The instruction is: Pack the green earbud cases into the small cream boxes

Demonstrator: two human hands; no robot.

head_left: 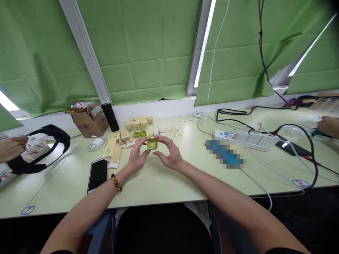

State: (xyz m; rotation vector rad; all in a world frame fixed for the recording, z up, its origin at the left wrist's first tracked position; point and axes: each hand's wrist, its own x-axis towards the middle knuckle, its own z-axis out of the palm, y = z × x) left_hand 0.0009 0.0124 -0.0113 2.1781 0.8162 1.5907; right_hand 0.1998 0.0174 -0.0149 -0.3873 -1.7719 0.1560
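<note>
Between my hands, a small green square plastic cup [152,144] is held up over the table, its hollow side facing me. My left hand [138,154] grips its left side with fingers and thumb. On the right side, the fingertips of my right hand [169,152] touch the rim, the thumb lying lower and apart from it. Just behind are more green cups [140,134] and several clear plastic pieces with yellow spots [177,130]. Left of my hands, an opened cream carton [112,152] lies near smaller open cartons [124,137].
Closed small boxes [140,123] stand in a row by the wall. A cardboard box [91,120], black cylinder [110,117] and phone [97,175] are to the left. Power strips [246,138] and cables occupy the right. Other people's hands [328,126] show at both edges.
</note>
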